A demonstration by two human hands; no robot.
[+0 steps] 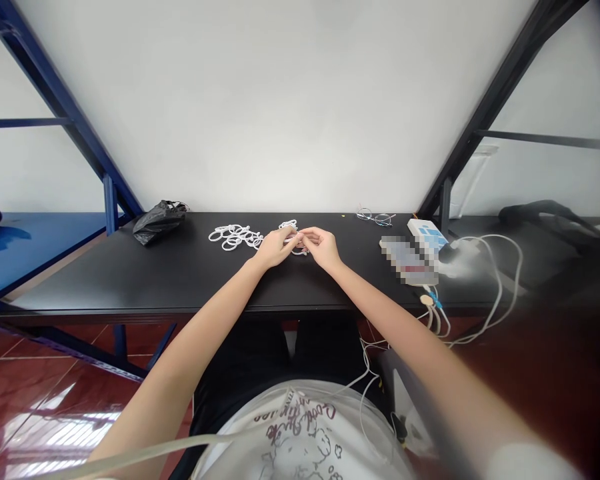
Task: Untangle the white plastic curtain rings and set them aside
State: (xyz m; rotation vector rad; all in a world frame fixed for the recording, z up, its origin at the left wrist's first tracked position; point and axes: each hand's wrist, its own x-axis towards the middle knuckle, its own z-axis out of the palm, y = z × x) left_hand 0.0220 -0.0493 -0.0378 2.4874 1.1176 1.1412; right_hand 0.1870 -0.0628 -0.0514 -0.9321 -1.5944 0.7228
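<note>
My left hand [277,247] and my right hand [321,247] meet above the black table, fingertips close together. Both are closed in a pinch on a white cord-like loop [300,252], part of which shows just below the fingers. The fingers hide most of it. Beside my left hand lies a loose cluster of white loops [234,235]; whether they are separate rings or one looped cord I cannot tell. Behind my fingertips is a smaller bunch of white loops [289,225], partly covered by my left hand.
A crumpled black plastic bag [161,220] lies at the table's back left. To the right are eyeglasses [376,217], a blurred-out phone [409,260], a white and blue box [427,235] and white cables [497,283] running over the front edge. Metal frame posts flank the table [180,287].
</note>
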